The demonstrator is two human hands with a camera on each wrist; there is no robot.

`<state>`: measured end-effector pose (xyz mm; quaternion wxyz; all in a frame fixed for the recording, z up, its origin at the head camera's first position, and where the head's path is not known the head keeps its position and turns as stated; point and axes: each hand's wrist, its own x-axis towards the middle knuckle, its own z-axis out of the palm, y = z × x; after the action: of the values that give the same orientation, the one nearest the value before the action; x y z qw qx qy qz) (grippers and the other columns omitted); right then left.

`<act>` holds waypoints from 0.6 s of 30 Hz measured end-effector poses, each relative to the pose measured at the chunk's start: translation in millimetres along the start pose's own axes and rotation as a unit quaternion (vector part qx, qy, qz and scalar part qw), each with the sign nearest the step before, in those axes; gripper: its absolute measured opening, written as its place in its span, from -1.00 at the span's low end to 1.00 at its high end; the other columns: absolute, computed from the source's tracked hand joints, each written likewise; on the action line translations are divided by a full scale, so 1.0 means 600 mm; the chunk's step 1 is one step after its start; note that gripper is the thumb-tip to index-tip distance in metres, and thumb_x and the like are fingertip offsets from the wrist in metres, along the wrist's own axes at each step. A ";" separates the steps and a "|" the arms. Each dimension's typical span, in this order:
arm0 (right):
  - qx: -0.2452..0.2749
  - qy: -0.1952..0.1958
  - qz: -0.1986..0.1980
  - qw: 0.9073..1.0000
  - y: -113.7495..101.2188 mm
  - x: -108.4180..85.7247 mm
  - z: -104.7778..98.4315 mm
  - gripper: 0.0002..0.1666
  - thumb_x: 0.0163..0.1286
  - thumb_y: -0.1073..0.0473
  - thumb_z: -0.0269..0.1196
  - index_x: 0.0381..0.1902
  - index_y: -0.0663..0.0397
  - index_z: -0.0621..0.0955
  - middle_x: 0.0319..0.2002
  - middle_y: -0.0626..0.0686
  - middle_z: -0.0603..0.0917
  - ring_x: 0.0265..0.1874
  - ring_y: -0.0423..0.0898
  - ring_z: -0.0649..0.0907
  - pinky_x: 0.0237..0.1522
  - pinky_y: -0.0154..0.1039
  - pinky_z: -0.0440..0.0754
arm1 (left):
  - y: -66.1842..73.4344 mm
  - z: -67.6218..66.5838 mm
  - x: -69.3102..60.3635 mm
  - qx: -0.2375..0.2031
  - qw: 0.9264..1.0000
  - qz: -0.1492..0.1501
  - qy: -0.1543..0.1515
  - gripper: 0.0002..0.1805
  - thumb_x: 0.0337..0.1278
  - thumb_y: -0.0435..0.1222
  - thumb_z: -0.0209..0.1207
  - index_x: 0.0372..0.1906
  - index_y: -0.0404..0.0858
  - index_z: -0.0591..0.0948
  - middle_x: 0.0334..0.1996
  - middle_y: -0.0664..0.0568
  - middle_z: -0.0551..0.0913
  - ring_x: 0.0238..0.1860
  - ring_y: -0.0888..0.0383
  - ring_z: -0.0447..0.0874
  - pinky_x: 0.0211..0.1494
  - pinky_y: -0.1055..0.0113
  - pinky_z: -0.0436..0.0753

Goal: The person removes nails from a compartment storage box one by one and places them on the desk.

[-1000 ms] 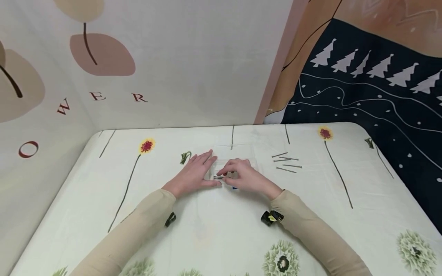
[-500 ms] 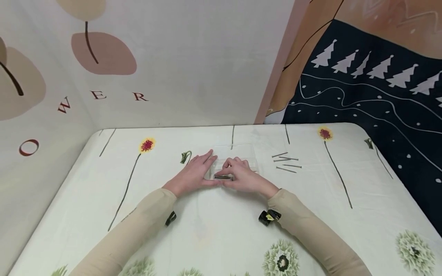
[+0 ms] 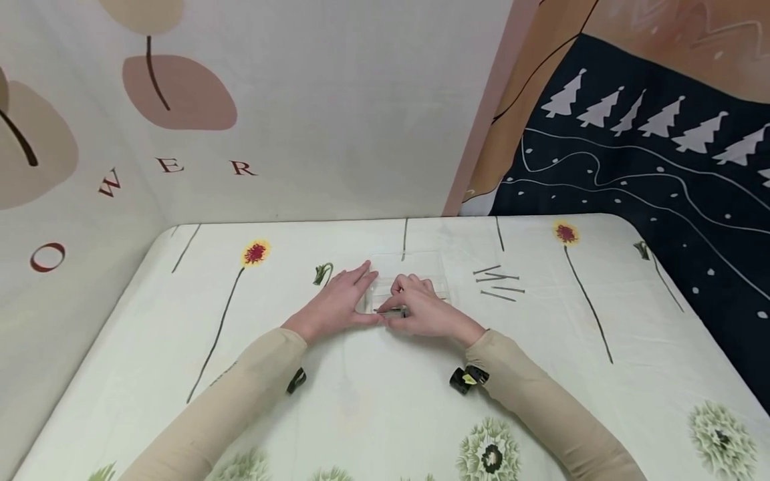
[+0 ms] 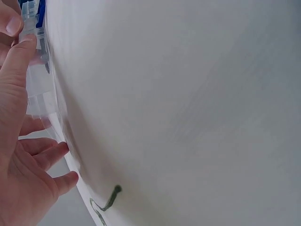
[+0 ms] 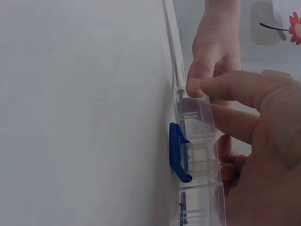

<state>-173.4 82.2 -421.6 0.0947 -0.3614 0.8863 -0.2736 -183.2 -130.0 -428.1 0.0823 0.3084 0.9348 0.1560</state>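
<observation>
A clear plastic compartment box (image 3: 412, 262) lies on the table in front of me, its transparent lid folded back to the far side. My left hand (image 3: 337, 300) rests against its left end, fingers spread and thumb along the near wall. The right hand (image 3: 421, 308) reaches into the near-left compartment, its index finger on the dark nails (image 3: 392, 311) there and its thumb at the near wall. Through that wall, the right wrist view shows a nail (image 5: 182, 110) lying lengthwise, and another nail (image 5: 183, 207) farther along. A blue latch (image 5: 176, 153) sits on the box's front.
Several loose nails (image 3: 498, 287) lie on the table to the right of the box. A white flower-printed cloth (image 3: 361, 414) covers the table. Behind it hangs a pale printed curtain (image 3: 337, 133), with dark tree-patterned fabric (image 3: 601, 153) at the right.
The right hand has lowered a nail into the near-left compartment and let it go among the nails there. Its index finger then stays on them. The left hand has not moved.
</observation>
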 end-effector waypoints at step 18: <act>0.043 -0.007 0.047 0.998 -0.005 0.010 0.005 -0.89 0.26 0.06 0.35 -0.28 -0.13 0.65 -0.20 -0.04 0.37 -0.20 -0.08 0.30 -0.15 -0.07 0.16 | -0.002 0.002 0.001 -0.003 1.000 0.018 0.016 -0.04 0.07 0.09 0.31 0.37 -0.49 0.27 0.41 -0.40 0.10 0.34 -0.27 0.22 0.36 -0.07 0.24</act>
<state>-174.9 75.1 -422.2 0.1290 -0.3169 0.8889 -0.3045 -183.9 -130.4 -429.6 0.0655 0.3227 0.9296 0.1656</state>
